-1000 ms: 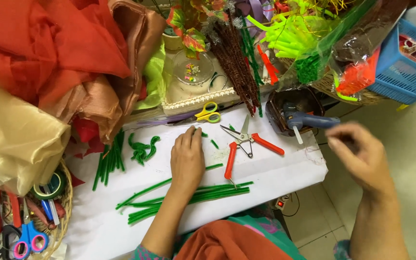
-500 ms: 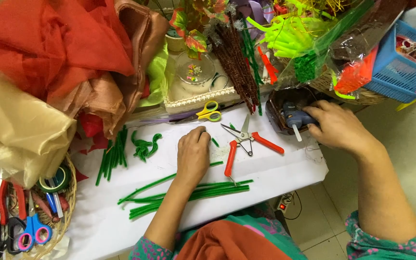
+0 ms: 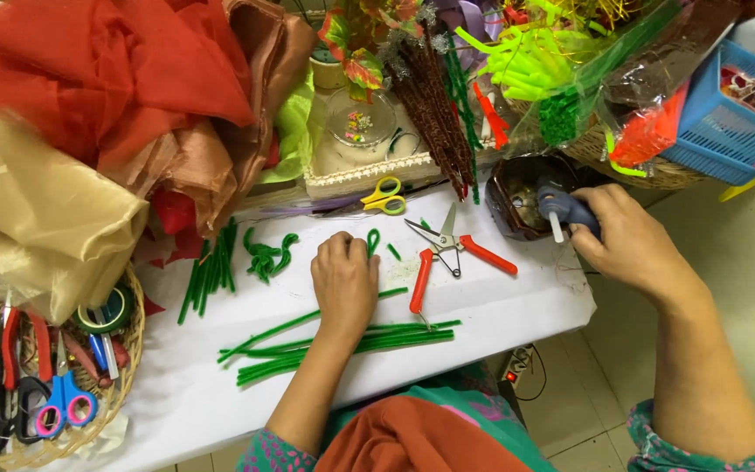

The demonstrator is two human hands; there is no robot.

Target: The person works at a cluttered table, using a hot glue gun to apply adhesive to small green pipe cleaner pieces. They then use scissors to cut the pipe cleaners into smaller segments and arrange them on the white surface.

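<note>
The left hand (image 3: 344, 281) lies palm down on the white bench (image 3: 500, 306), fingers loosely curled and grasping nothing; its fingertips sit just beside a small green loop (image 3: 372, 240) of pipe cleaner. The right hand (image 3: 626, 243) is clenched around a blue glue gun (image 3: 563, 210), nozzle pointing down, at the bench's right end, beside a dark bowl (image 3: 517, 197).

Between the hands lie red-handled snips (image 3: 447, 249), blades open. Yellow scissors (image 3: 384, 196) lie just beyond the left hand's fingertips, against a lace-trimmed tray (image 3: 369, 175). Long green pipe cleaners (image 3: 351, 339) lie under and near the left wrist, running across the bench. Short green pieces (image 3: 210, 267) and a twisted green clump (image 3: 266, 255) lie to the left of the left hand.

Further left, orange and gold fabric (image 3: 72, 131) is heaped, and a wicker basket (image 3: 124, 350) holds scissors and tape. Beyond the right hand stands a blue basket (image 3: 727, 131).
</note>
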